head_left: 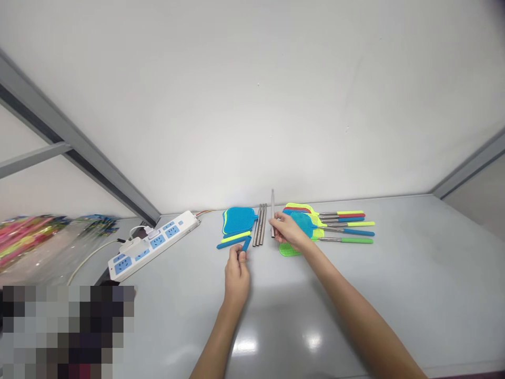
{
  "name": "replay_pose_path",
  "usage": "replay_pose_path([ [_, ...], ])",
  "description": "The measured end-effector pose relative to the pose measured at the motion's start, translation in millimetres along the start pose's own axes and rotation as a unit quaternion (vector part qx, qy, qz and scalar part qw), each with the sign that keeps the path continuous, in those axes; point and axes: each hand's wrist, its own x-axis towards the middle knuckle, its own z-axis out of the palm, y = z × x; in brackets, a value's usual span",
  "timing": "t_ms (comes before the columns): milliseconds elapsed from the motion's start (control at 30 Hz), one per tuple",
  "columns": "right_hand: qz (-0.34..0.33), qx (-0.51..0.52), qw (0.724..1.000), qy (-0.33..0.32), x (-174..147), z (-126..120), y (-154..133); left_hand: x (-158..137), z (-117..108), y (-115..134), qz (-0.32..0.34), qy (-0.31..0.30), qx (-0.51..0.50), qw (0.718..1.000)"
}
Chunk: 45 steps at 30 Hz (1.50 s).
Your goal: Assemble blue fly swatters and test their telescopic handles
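Observation:
Between the fingers of my left hand (pixel 237 271) is a short blue handle sleeve (pixel 246 243), tilted upward. My right hand (pixel 288 230) grips a silver metal rod (pixel 272 202) that stands nearly upright, its lower end by my fingers. More metal rods (pixel 259 226) lie side by side between my hands. Just beyond my left hand are a yellow sleeve (pixel 235 237) and another blue sleeve (pixel 229 242). Behind those, blue fly swatter heads (pixel 239 220) are stacked with a yellow one under them. Assembled fly swatters (pixel 303 223) with coloured handles lie beside my right hand, partly covered by it.
A white power strip (pixel 158 242) with plugs and cables lies at the left. Farther left are plastic-bagged colourful items (pixel 35 237). The grey table (pixel 414 279) meets a pale wall (pixel 256 105) at the back, and a metal frame (pixel 87 131) rises on the left.

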Motion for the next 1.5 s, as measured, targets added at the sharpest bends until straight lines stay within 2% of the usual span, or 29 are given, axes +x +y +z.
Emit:
replay_pose_path([
  [167, -0.044, 0.105, 0.993, 0.009, -20.1, -15.9, 1.2, -10.2, 6.5, 13.8, 0.007, -0.037, -0.033, 0.999],
  [300, -0.093, 0.222, 0.97, 0.042, -30.8, -22.0, 8.2, -12.9, 9.0, 17.2, 0.001, -0.059, -0.047, 0.997],
  [367, -0.107, 0.244, 0.963, 0.047, -35.3, -21.0, 11.3, -12.8, 9.4, 16.8, 0.0, -0.067, -0.052, 0.996],
  [733, -0.097, 0.218, 0.971, 0.014, -42.3, 2.1, 21.4, -13.8, 11.2, 19.2, 0.005, -0.111, -0.099, 0.989],
  [967, -0.106, 0.179, 0.978, 0.022, -39.1, -1.6, 34.7, -13.3, 10.8, 18.8, 0.007, -0.118, -0.09, 0.989],
  [1167, -0.113, 0.12, 0.986, -0.013, -40.9, -6.9, 35.0, -13.8, 8.8, 22.8, 0.011, -0.149, -0.083, 0.985],
  [1333, -0.09, 0.086, 0.99, -0.069, -42.2, -0.7, 42.8, -17.3, 10.6, 26.6, -0.017, -0.191, -0.102, 0.976],
  [1400, -0.083, 0.08, 0.99, -0.082, -42.5, 2.8, 45.9, -18.1, 11.3, 27.9, -0.022, -0.193, -0.112, 0.975],
  [1500, -0.074, 0.078, 0.992, -0.069, -43.1, 4.1, 46.0, -18.1, 11.8, 29.2, -0.02, -0.179, -0.117, 0.977],
])
